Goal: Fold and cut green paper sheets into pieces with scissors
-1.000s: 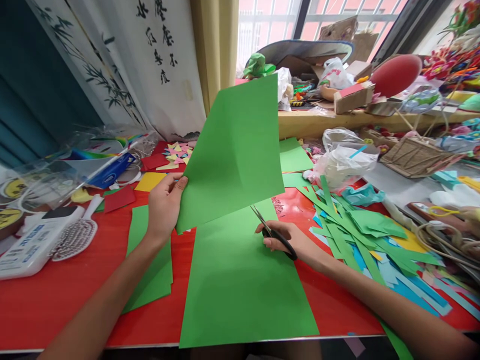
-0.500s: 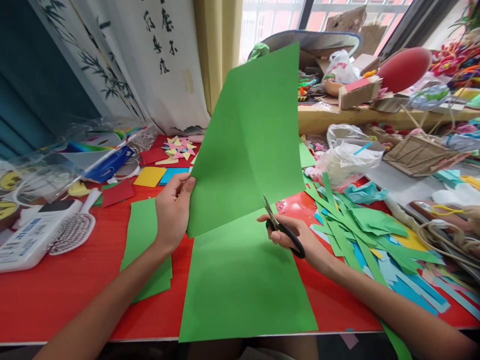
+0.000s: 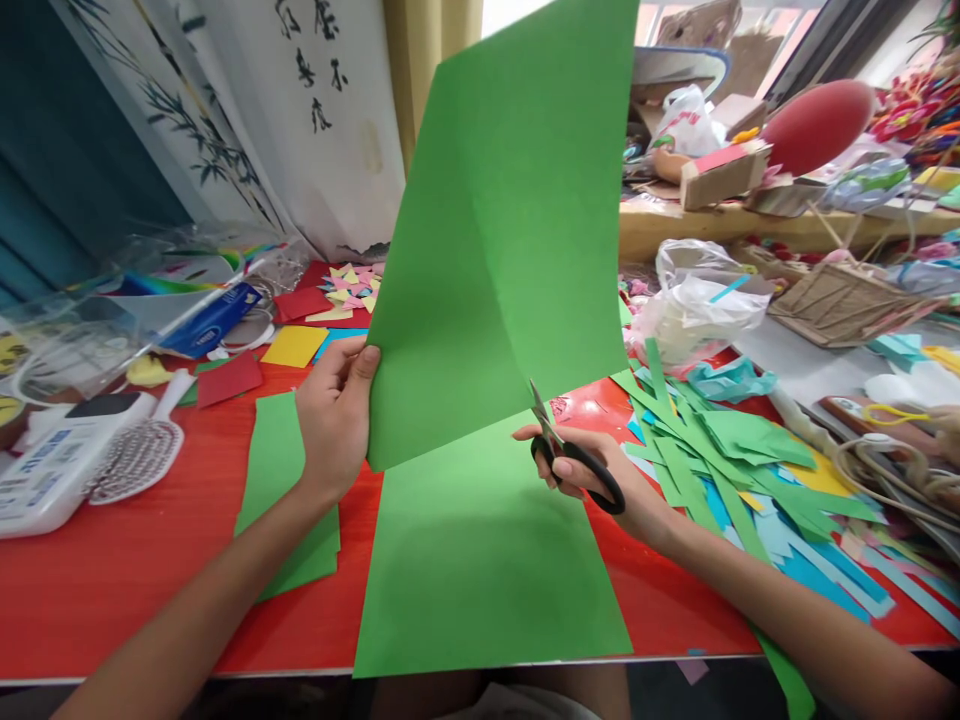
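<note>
My left hand (image 3: 339, 412) pinches the left edge of a large green paper sheet (image 3: 480, 240), thumb on the near side. The sheet stands tilted upright with a faint crease down its middle. In my right hand (image 3: 600, 470) is a pair of black-handled scissors (image 3: 546, 425), fingers through the loops. Its blades point up at the sheet's bottom edge, by the crease; they look slightly apart. Another green paper sheet (image 3: 495, 580) lies flat on the red table below. Smaller green paper pieces (image 3: 274, 450) lie under my left forearm.
Green and blue paper strips (image 3: 720, 460) are heaped at the right, beside a white plastic bag (image 3: 705, 310). At the left lie a hairbrush (image 3: 142, 460), a white box-shaped item (image 3: 67, 460) and a blue packet (image 3: 214, 320). Yellow paper squares (image 3: 295, 346) and folded stars (image 3: 352, 285) sit further back.
The held green sheet has risen and shows larger, its top now reaching the frame's upper edge. My left hand has shifted slightly left. The scissors remain near the sheet's bottom edge.
</note>
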Demonstrator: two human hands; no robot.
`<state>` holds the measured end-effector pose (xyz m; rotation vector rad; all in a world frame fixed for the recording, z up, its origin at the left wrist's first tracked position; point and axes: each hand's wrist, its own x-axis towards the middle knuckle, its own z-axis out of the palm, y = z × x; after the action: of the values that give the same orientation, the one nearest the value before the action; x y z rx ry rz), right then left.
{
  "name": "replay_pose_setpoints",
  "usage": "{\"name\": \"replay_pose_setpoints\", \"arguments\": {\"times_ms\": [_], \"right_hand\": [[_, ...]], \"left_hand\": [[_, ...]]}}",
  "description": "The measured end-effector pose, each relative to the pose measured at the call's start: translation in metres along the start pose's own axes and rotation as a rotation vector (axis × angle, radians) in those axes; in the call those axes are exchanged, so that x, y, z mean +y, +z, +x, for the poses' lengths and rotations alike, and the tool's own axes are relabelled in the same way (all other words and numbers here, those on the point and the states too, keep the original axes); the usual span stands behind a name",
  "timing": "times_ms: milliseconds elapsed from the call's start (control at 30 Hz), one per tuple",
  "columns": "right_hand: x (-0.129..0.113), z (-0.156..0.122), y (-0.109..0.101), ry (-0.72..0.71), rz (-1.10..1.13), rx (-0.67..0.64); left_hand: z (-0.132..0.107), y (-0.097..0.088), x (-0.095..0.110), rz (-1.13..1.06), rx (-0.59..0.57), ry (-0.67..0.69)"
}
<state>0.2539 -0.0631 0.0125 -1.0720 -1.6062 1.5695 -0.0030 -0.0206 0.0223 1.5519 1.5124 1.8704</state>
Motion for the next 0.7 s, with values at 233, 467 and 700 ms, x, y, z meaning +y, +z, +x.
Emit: {"name": "replay_pose_setpoints", "arguments": {"times_ms": [233, 467, 700], "right_hand": [[0.001, -0.002, -0.002, -0.008, 0.001, -0.026], [0.001, -0.004, -0.003, -0.004, -0.005, -0.020], [-0.002, -0.006, -0.003, 0.007, 0.021, -0.021]], "left_hand": [[0.000, 0.001, 0.001, -0.025, 0.014, 0.016], [-0.003, 0.001, 0.005, -0.046, 0.045, 0.043], [-0.004, 0.000, 0.009, -0.027, 0.070, 0.124]]}}
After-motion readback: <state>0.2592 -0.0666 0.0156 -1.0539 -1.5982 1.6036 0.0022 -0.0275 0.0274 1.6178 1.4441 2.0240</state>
